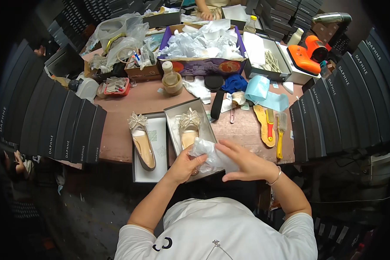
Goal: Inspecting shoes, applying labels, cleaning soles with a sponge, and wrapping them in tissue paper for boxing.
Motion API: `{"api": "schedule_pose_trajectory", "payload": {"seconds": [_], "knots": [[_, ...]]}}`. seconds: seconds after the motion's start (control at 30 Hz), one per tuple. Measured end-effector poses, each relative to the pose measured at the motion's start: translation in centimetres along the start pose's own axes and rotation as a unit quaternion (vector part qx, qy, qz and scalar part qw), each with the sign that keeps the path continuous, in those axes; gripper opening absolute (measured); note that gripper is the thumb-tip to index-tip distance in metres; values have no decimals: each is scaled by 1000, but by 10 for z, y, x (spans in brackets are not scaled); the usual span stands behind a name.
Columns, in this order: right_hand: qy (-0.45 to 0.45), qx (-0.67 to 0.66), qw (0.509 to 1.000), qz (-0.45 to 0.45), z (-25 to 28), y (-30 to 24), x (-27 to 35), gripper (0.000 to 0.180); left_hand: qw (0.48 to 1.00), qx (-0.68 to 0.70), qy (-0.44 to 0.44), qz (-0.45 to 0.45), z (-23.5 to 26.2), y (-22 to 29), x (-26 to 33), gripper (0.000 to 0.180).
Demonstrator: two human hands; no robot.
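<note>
Crumpled white tissue paper point(212, 157) is pinched in my left hand point(183, 167), above the near end of an open shoebox point(206, 123). My right hand point(251, 164) has its fingers stretched out and its thumb apart, lying against the tissue's right side. Beneath the tissue, in that box, sits a flat shoe point(189, 135) with a sparkly bow; its heel end is partly hidden by the paper and my left hand. The matching shoe point(144, 147) rests in the grey box part point(160, 160) to the left, its bow pointing away from me.
Stacks of dark shoeboxes point(52, 117) point(342, 99) wall in both sides. Farther back are a purple carton point(195, 66) heaped with tissue, a bottle point(172, 82) and an orange tool point(305, 58). Brushes point(281, 132) and an insole point(263, 123) lie right; another person's hand point(206, 15) shows beyond.
</note>
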State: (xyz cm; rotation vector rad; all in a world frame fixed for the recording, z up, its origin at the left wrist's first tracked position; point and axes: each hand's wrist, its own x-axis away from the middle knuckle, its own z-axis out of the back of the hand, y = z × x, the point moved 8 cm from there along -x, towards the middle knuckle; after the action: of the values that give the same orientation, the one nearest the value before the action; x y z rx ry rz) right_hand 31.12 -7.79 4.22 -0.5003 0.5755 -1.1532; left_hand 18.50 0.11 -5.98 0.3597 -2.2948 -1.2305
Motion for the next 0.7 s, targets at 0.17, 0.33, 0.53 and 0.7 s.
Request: {"api": "schedule_pose_trajectory", "payload": {"seconds": [0.17, 0.33, 0.53, 0.7], "knots": [[-78, -349, 926, -120, -36, 50, -8, 67, 940, -265, -57, -210, -21, 57, 8, 38], [70, 94, 986, -122, -15, 35, -7, 34, 994, -5, -95, -50, -15, 47, 14, 49], [80, 198, 971, -111, -6, 31, -3, 38, 981, 181, 60, 15, -9, 3, 9, 38], [186, -261, 942, -96, -12, 52, 8, 29, 974, 220, 28, -56, -25, -11, 18, 33]]}}
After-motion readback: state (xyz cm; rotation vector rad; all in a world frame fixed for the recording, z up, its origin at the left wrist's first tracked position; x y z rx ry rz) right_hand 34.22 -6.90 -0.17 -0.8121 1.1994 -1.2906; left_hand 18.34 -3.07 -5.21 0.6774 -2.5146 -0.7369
